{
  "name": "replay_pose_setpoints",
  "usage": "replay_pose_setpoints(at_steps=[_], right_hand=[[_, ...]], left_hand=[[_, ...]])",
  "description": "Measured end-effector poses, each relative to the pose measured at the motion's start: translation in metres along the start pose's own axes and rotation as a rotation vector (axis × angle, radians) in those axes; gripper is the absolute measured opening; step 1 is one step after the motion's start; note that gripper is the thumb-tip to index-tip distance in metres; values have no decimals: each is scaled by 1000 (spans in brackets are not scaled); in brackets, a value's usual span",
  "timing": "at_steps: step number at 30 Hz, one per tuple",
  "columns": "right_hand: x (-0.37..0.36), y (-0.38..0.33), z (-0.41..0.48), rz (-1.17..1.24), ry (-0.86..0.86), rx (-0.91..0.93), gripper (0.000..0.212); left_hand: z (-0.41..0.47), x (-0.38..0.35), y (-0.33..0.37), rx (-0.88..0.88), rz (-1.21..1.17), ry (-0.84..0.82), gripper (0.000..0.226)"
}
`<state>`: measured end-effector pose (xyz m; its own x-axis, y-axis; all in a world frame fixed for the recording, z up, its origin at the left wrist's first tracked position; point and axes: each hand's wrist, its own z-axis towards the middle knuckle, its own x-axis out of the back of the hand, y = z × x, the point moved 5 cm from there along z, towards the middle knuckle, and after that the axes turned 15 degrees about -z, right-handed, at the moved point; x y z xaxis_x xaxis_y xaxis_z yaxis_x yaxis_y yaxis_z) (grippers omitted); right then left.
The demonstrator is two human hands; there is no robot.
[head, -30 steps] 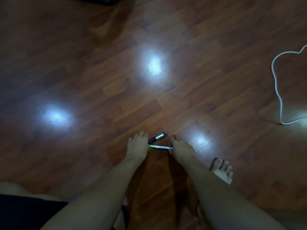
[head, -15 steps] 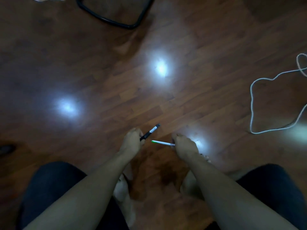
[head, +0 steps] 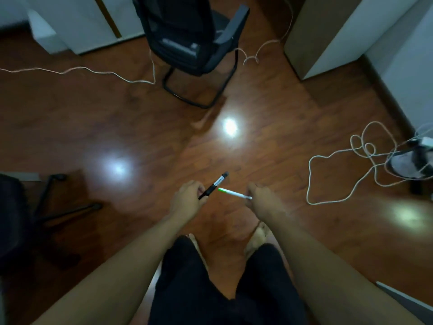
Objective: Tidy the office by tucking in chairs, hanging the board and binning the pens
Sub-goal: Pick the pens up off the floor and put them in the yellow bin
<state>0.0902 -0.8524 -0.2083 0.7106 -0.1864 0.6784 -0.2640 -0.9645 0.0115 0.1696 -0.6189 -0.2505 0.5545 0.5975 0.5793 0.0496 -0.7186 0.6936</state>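
Both pens have come up off the wooden floor [head: 140, 127], where they lay a second ago between the reaching hands, and the view has risen with them, so that far more of the room shows.

Head view: the left hand [head: 188, 195] curls round the lower end of the black marker [head: 214, 187], which slants up and to the right out of the fist, its silver-banded end free in the air. The right hand [head: 261, 194] pinches the tail of the white pen [head: 234, 194], whose green tip points left toward the marker. The two tips lie near each other but apart, above the floor in front of the person. Below the forearms are dark shorts [head: 210, 289] and bare feet [head: 256, 240] on the boards.

Ahead, a black chair [head: 192, 43] on a sled base stands out on the floor with a thin cord [head: 70, 71] trailing past its left side. At the left edge the legs and castors of a rolling chair [head: 70, 211] show. A white cable [head: 311, 184] lies in loose loops on the right, and a pale cabinet [head: 328, 36] stands at the upper right. Bright patches of lamp glare sit on the boards.
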Motion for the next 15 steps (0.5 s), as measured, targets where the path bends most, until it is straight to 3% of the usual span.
replay_pose_setpoints(at_steps=[4,8,15], right_hand=[[29,-11,-17,34,184,34,23],[59,-36,-34,-5,227,109,23],[75,-74,-33,-111,232,345,23]], left_hand=[[-36,38,16,37,-75,57,21],[-67,55,8,126,-137,133,18],[-144,58,-17,293,-261,408,15]])
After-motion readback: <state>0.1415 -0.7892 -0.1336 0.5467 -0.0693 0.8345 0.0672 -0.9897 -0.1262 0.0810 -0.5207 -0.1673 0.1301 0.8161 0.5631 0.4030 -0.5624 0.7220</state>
